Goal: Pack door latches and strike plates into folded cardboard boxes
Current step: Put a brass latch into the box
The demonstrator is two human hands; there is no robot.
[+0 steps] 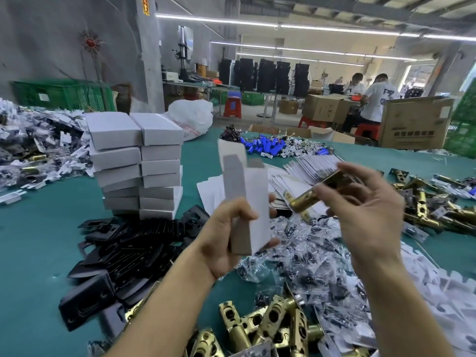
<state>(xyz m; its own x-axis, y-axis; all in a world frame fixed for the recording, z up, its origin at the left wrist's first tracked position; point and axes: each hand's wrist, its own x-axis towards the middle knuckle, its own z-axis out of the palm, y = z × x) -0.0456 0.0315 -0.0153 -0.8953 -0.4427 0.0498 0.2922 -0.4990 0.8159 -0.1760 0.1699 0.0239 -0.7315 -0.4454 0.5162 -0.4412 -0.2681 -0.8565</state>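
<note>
Brass latches (273, 323) heaped at your near edge keep stock within reach. Your left hand (226, 240) curls round a white box (255, 202), held upright with its flaps open on top so the mouth is ready to load. Your right hand (365, 210) pinches one latch (304, 199) just beside it, long axis slanting, tube end down-left toward the box, faceplate up-right
</note>
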